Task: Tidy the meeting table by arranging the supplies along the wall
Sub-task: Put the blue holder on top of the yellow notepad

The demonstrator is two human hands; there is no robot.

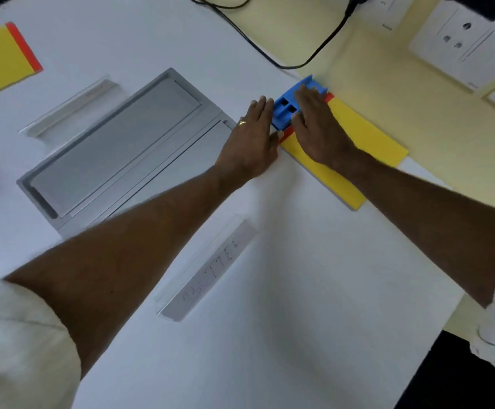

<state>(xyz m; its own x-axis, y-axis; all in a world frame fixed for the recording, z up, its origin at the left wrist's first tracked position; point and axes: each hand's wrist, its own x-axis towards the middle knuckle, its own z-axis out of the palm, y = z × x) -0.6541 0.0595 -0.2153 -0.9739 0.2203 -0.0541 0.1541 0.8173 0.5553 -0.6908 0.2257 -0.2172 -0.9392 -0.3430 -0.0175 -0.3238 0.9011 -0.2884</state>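
A blue plastic holder (284, 106) with square slots lies on the white table against the yellow wall. It sits at the red-edged end of a yellow notepad (367, 134) that runs along the wall. My left hand (253, 143) lies flat with straight fingers against the holder's left side. My right hand (317, 125) rests on top of the holder and the pad, fingers extended over the blue piece. A second yellow pad with a red edge (1, 57) lies at the far left.
A grey recessed cable box lid (116, 149) is set in the table's middle. Two clear acrylic name stands lie flat, one (72, 106) beyond the lid and one (208, 270) nearer me. Black cables (270, 54) and wall sockets (458, 39) are up by the wall.
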